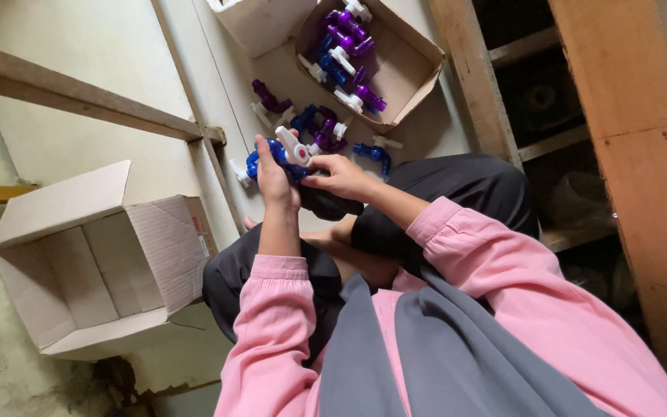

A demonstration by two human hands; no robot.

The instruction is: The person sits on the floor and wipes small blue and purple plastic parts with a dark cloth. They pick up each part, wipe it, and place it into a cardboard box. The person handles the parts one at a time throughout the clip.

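My left hand grips a blue plastic tap with a white handle, held up in front of my knees. My right hand pinches the same tap from the right side. Both arms wear pink sleeves. On the floor just beyond my hands lie several loose blue and purple taps with white handles. Farther off, an open cardboard box holds several more purple and blue taps.
A large open cardboard box with nothing visible inside lies on its side at the left. A white box stands at the top. Wooden shelving runs along the right, and a wooden beam crosses the upper left.
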